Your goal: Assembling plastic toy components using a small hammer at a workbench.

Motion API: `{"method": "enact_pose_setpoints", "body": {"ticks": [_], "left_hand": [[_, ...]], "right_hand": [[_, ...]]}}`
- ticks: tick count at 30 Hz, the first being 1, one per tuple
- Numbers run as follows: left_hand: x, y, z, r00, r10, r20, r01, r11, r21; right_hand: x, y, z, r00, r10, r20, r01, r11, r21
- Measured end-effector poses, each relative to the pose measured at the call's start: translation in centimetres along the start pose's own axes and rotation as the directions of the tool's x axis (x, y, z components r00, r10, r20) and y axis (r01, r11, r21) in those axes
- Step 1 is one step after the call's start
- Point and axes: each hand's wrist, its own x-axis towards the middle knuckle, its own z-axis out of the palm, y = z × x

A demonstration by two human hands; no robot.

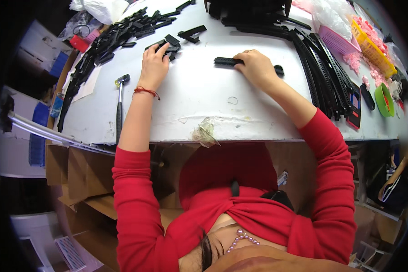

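Observation:
My left hand (pixel 154 68) reaches over a small group of short black ridged pieces (pixel 172 41) left of the middle. Its fingers are apart, with the tips touching the pieces. Palm down, my right hand (pixel 257 68) is closed over a black toothed strip (pixel 225 61), whose left end juts out past the fingertips. On the far side of that hand shows a dark rounded end (pixel 279 70); whether it belongs to the same strip is hidden. Two more short black pieces (pixel 192 31) lie crossed beyond my left hand.
A long heap of black pieces (pixel 122 34) covers the left back. A hammer (pixel 119 99) lies by my left forearm. Long black strips (pixel 319 72) lie at the right, near a pink basket (pixel 337 41), yellow basket (pixel 371 50) and green bowl (pixel 384 100). Crumpled plastic (pixel 206 132) sits at the front edge.

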Motion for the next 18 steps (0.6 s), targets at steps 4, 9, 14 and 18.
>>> {"method": "enact_pose_setpoints", "body": {"ticks": [4, 9, 14, 18], "left_hand": [[1.7, -1.5, 2.4, 0.992, 0.007, 0.128, -0.026, 0.989, 0.147], [2.0, -3.2, 2.6, 0.992, 0.129, 0.007, -0.129, 0.990, 0.053], [1.4, -1.3, 0.6, 0.969, 0.237, -0.067, -0.222, 0.959, 0.178], [1.9, 0.9, -1.5, 0.866, 0.304, -0.398, -0.324, 0.946, 0.018]], "right_hand": [[-2.1, -2.8, 0.6, 0.997, -0.068, 0.024, 0.062, 0.978, 0.197], [-3.1, -5.1, 0.4, 0.992, -0.124, 0.013, 0.116, 0.959, 0.260], [-3.7, -4.5, 0.3, 0.978, -0.208, 0.021, 0.196, 0.946, 0.259], [-3.7, -4.7, 0.5, 0.935, -0.298, -0.191, 0.341, 0.903, 0.262]]}}
